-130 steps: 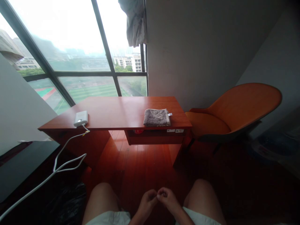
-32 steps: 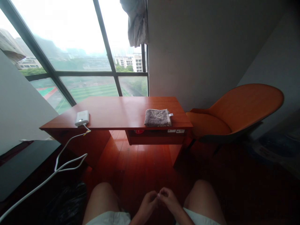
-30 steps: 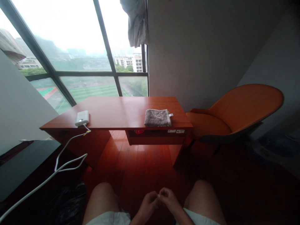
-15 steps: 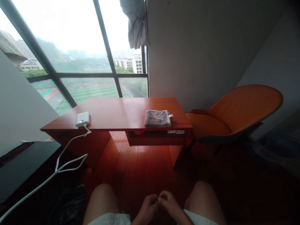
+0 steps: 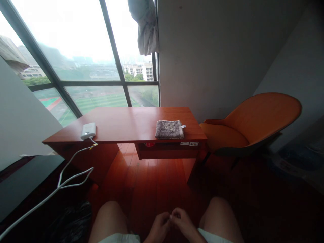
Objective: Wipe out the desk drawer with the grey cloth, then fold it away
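Observation:
My left hand (image 5: pixel 160 225) and my right hand (image 5: pixel 181 219) meet between my knees at the bottom of the head view, low over the floor. Their curled fingertips touch each other. Both are closed; anything small between the fingers is too dim to make out. Beyond them on the red-brown desk (image 5: pixel 124 125) lies a folded grey-brown towel (image 5: pixel 169 130) with a small white tag, near the front edge. A white power bank (image 5: pixel 88 130) sits at the desk's left end, a white cable (image 5: pixel 76 153) plugged into it. Neither hand touches these things.
An orange chair (image 5: pixel 263 118) stands right of the desk. A shelf under the desktop holds a red item (image 5: pixel 150 144). At lower left are a dark flat surface (image 5: pixel 27 185) and a black plastic bag (image 5: pixel 73 219). The cable loops across in front of the desk's left side.
The whole view has shifted slightly, so the desk and its things sit a little lower and further left. My hands keep the same touching pose.

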Action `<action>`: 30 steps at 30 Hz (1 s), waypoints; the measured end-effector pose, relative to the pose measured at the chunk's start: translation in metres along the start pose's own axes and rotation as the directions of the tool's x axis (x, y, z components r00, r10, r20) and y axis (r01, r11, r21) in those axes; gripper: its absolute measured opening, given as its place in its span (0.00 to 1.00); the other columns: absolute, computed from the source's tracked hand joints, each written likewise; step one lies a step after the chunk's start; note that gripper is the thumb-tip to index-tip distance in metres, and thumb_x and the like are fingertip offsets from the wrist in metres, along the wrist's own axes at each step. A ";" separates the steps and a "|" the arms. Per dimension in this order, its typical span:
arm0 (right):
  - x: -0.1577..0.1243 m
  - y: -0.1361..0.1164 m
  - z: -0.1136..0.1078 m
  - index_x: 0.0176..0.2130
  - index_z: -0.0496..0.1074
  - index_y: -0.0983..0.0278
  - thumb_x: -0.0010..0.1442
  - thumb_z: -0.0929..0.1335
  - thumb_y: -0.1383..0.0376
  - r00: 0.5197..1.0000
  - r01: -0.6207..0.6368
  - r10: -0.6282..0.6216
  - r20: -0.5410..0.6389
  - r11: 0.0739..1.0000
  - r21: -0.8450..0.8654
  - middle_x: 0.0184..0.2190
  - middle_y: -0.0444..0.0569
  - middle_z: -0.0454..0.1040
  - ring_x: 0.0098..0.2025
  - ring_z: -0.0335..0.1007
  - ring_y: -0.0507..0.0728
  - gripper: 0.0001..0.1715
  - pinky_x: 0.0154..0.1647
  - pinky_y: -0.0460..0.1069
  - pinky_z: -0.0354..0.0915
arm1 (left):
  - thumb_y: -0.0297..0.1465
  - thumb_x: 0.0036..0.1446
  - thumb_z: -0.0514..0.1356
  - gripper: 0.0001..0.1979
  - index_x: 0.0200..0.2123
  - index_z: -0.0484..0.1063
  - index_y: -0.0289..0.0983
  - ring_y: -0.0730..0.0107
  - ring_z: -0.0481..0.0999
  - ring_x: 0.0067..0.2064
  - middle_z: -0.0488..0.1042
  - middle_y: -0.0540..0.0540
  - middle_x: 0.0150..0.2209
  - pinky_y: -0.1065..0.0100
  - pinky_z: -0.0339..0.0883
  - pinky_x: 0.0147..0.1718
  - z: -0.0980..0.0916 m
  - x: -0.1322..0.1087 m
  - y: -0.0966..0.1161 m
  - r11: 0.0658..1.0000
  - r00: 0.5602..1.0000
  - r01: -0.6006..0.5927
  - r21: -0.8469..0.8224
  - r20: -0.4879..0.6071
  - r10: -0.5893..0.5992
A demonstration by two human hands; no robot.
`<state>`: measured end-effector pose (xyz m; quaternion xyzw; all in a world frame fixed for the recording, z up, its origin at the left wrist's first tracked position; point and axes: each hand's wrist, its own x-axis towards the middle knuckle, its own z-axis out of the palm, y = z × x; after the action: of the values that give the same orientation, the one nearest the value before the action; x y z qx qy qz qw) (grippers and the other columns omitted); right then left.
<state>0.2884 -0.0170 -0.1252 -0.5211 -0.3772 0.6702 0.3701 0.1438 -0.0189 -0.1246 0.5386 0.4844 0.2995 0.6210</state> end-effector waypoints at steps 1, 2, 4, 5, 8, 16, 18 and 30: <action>0.000 0.001 0.000 0.26 0.63 0.61 0.43 0.71 0.54 1.000 -0.006 0.006 0.001 1.000 0.002 0.19 0.39 0.65 0.21 0.61 0.49 0.17 0.24 0.47 0.53 | 0.50 0.52 0.58 0.23 0.27 0.70 0.34 0.72 0.64 0.28 0.67 0.51 0.25 0.72 0.56 0.27 0.000 0.000 -0.001 1.000 1.000 -0.001 0.014 0.000 0.001; 0.000 0.001 0.000 0.26 0.63 0.61 0.43 0.71 0.53 1.000 -0.012 0.012 0.000 1.000 0.004 0.19 0.39 0.65 0.21 0.61 0.49 0.18 0.23 0.47 0.53 | 0.50 0.53 0.58 0.23 0.26 0.70 0.34 0.72 0.64 0.29 0.67 0.51 0.24 0.72 0.56 0.27 -0.001 0.000 -0.001 1.000 1.000 0.000 0.026 -0.002 0.000; 0.001 0.002 0.000 0.26 0.63 0.61 0.42 0.71 0.52 1.000 -0.021 0.021 0.003 1.000 0.012 0.19 0.39 0.65 0.21 0.61 0.49 0.19 0.23 0.47 0.53 | 0.50 0.53 0.57 0.23 0.26 0.70 0.34 0.72 0.64 0.28 0.67 0.51 0.24 0.72 0.56 0.27 -0.001 0.000 -0.001 1.000 1.000 0.003 0.030 -0.006 -0.003; 0.001 0.002 0.000 0.26 0.63 0.61 0.42 0.71 0.51 1.000 -0.019 0.019 0.005 1.000 0.015 0.19 0.39 0.65 0.21 0.61 0.49 0.20 0.24 0.47 0.53 | 0.50 0.53 0.57 0.22 0.26 0.70 0.34 0.72 0.64 0.28 0.67 0.51 0.24 0.72 0.56 0.27 -0.001 0.000 -0.001 1.000 1.000 0.004 0.029 -0.007 -0.004; 0.001 0.003 -0.001 0.27 0.63 0.61 0.44 0.71 0.51 1.000 0.004 -0.004 0.012 1.000 0.005 0.19 0.39 0.66 0.22 0.62 0.50 0.19 0.25 0.47 0.54 | 0.49 0.54 0.57 0.22 0.27 0.71 0.34 0.71 0.65 0.28 0.68 0.50 0.24 0.72 0.57 0.27 0.000 -0.001 0.001 0.999 1.000 0.001 0.033 -0.004 -0.001; 0.000 0.001 0.000 0.27 0.63 0.62 0.44 0.72 0.50 0.999 0.016 -0.016 0.030 1.000 0.007 0.20 0.40 0.67 0.22 0.62 0.50 0.21 0.25 0.47 0.53 | 0.49 0.55 0.56 0.22 0.26 0.70 0.34 0.70 0.66 0.29 0.68 0.50 0.25 0.71 0.58 0.28 0.000 -0.002 0.006 0.999 1.000 -0.014 0.051 -0.006 0.015; 0.000 0.001 0.000 0.27 0.63 0.62 0.44 0.72 0.48 1.000 0.018 -0.018 0.024 1.000 0.001 0.19 0.40 0.66 0.22 0.62 0.49 0.23 0.24 0.46 0.53 | 0.49 0.55 0.56 0.22 0.26 0.70 0.34 0.70 0.66 0.28 0.68 0.50 0.25 0.71 0.58 0.28 0.001 -0.002 0.008 1.000 1.000 -0.015 0.020 -0.011 0.015; 0.004 0.007 -0.002 0.25 0.64 0.61 0.42 0.70 0.41 1.000 0.016 -0.016 0.005 0.998 -0.056 0.19 0.41 0.67 0.22 0.63 0.51 0.28 0.25 0.47 0.55 | 0.49 0.56 0.55 0.22 0.26 0.70 0.34 0.69 0.67 0.29 0.70 0.49 0.25 0.71 0.58 0.28 -0.001 -0.002 0.005 0.999 1.000 -0.017 0.044 -0.015 0.017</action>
<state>0.2892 -0.0166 -0.1333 -0.5267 -0.4007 0.6575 0.3601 0.1432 -0.0190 -0.1189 0.5538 0.4911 0.2983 0.6026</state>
